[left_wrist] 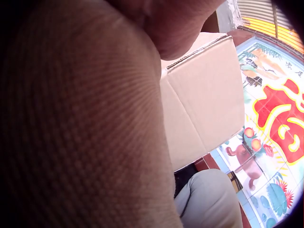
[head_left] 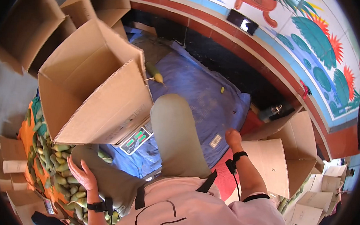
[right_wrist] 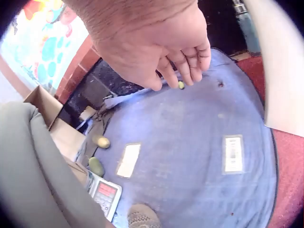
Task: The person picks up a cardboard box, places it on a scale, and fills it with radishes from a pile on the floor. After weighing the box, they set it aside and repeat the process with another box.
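My left hand [head_left: 81,173] is held beside my thigh with its fingers spread and nothing in them, overlapping a heap of green radishes [head_left: 63,167] in the head view. On the other side, my right hand [right_wrist: 156,52] hovers over a blue cloth mat [right_wrist: 180,142], fingers loosely curled and holding nothing. A large open-topped cardboard box [head_left: 106,112] stands tilted in view before my left knee. From under its near edge juts a digital scale [head_left: 136,140] with a lit display. One radish [head_left: 154,72] lies on the mat against the box's far side.
More open cardboard boxes [head_left: 26,29] stand at the far left. Close by my right arm is another box [head_left: 275,166] marked 2. A tiled wall with a painted mural [head_left: 315,50] borders the mat, and a bottle [head_left: 270,113] stands near its foot.
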`<state>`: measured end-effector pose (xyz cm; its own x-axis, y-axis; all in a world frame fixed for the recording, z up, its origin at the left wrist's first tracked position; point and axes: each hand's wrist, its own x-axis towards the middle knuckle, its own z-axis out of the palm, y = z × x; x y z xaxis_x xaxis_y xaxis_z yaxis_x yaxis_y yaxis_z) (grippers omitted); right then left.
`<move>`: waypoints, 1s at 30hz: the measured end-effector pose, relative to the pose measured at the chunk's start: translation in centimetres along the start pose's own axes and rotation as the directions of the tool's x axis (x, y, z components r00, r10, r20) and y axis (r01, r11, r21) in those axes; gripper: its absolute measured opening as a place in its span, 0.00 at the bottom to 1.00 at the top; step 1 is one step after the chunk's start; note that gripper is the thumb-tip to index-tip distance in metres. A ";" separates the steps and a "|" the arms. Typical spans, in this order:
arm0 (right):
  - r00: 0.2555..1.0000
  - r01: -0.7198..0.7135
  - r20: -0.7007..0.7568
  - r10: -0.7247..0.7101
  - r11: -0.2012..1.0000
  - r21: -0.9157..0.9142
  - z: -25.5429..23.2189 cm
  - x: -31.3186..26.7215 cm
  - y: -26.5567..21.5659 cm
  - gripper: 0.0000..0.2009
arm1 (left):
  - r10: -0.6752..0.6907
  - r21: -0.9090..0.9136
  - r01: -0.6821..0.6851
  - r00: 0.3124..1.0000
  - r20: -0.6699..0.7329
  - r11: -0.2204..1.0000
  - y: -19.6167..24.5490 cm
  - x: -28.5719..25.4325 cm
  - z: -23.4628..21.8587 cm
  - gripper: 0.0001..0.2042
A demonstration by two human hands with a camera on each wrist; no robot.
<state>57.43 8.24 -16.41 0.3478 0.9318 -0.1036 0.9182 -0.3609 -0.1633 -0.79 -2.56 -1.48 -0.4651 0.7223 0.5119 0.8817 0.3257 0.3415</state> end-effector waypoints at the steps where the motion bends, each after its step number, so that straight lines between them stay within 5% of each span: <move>1: 1.000 -0.029 -0.010 0.029 0.999 -0.038 0.1 -0.3 0.9 0.12 | 0.015 -0.011 -0.014 1.000 0.002 1.000 0.0 0.0 0.0 0.22; 4: 0.994 -0.100 -0.059 0.091 0.982 -0.162 0.9 -0.3 3.7 0.10 | 0.007 -0.003 -0.007 1.000 0.013 1.000 0.4 0.1 -0.1 0.22; 13: 0.980 -0.021 -0.200 0.011 0.999 -0.049 1.7 -0.9 6.3 0.08 | 0.040 0.040 -0.042 0.999 0.033 0.998 -1.2 0.1 0.7 0.23; 30: 0.994 -0.044 -0.104 0.038 0.998 -0.055 1.0 -1.2 6.1 0.09 | 0.031 0.063 -0.031 1.000 0.003 0.998 -0.5 0.1 0.8 0.22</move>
<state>62.42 4.86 -18.28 0.4002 0.9164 -0.0075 0.9112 -0.3987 -0.1041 -1.25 -2.19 -2.23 -0.4376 0.7336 0.5200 0.8988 0.3412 0.2751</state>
